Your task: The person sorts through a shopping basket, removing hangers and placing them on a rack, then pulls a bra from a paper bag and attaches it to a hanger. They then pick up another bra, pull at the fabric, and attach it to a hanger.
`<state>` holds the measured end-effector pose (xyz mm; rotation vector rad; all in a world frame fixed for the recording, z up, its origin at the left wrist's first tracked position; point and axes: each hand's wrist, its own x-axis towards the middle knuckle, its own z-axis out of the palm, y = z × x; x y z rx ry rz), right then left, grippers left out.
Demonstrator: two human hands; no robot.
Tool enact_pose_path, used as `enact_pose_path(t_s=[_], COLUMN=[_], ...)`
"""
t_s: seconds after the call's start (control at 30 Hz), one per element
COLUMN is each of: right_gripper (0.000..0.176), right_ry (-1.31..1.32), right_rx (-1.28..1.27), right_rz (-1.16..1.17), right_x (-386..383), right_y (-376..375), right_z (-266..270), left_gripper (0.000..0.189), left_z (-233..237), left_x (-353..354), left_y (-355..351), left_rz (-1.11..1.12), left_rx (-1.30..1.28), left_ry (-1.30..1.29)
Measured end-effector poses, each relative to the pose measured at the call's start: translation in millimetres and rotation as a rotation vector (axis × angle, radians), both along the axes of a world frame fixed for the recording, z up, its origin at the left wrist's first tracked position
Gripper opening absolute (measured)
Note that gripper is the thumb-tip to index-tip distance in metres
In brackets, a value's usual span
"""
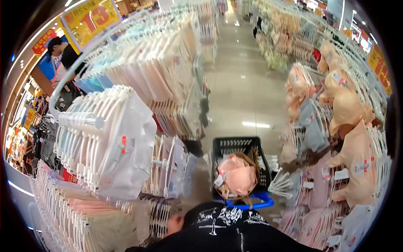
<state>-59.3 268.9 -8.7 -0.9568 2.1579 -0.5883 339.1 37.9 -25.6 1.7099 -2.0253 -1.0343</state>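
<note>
Just below and to the left of the dark perforated shopping basket (pixel 263 170), the person's left hand (pixel 175 224) hangs near a low row of white hangers (pixel 158 216); its fingers are partly hidden, so I cannot tell whether it is wide, narrow or holding anything. The right hand is out of view, and its state cannot be told either. Inside the basket lies a pink bra (pixel 237 173) with a white tag (pixel 219 179) at its left side, and brown material shows around its edge. A blue handle (pixel 263 204) crosses the basket's near end, close to the person's black top (pixel 228 227), which has a white print and a zip. Just right of the basket, a fan of white hangers spreads at its side, and farther right hang beige bras (pixel 357 161) bearing paper labels. Left of the basket, white garments (pixel 134 147) hang tightly packed on a rack arm, 1 of them showing a red-and-white label. Beyond the basket, a shiny tiled floor (pixel 241 92) runs between the racks. Far left of and beyond the basket, a yellow sign (pixel 93 19) reads 13, and another person (pixel 69 56) in black stands below it.
</note>
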Motion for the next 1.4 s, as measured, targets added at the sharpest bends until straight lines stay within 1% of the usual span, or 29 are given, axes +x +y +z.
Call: enact_pose_path(t_s=[0.03, 0.07, 0.1, 0.17, 0.27, 0.47, 0.7, 1.4], right_gripper=[0.014, 0.014, 0.014, 0.014, 0.014, 0.014, 0.014, 0.014], right_ry=[-0.006, -0.008, -0.011, -0.015, -0.018, -0.033, -0.050, -0.059], right_rx=[-0.010, -0.024, -0.037, -0.068, -0.107, -0.159, -0.167, -0.180], right_rz=[0.011, 0.024, 0.036, 0.059, 0.080, 0.099, 0.091, 0.022], right_x=[-4.7, -11.8, -17.4, -26.6, -37.7, -43.2, -48.9, -56.1], right_y=[-10.5, -22.9, -33.2, -51.3, -71.2, -88.3, -83.2, -60.5], right_z=[-3.0, -3.6, -4.3, -4.7, -2.6, 0.7, -1.9, -1.0], left_gripper=[0.014, 0.014, 0.014, 0.014, 0.015, 0.015, 0.016, 0.018], left_z=[4.7, 5.5, 7.8, 4.1, -0.3, -4.5, -4.6, -20.1], left_x=[15.9, 22.3, 20.3, 11.5, -8.7, -28.4, -35.5, -31.7], left_y=[11.5, 13.9, 11.6, 3.5, -12.6, -24.4, -19.1, -15.6], left_rz=[-0.123, -0.192, -0.183, -0.126, -0.087, -0.092, -0.101, -0.047], left_rx=[0.106, 0.196, 0.256, 0.292, 0.293, 0.279, 0.283, 0.390], left_ry=[-0.145, -0.200, -0.182, -0.130, -0.077, -0.011, 0.036, 0.038])
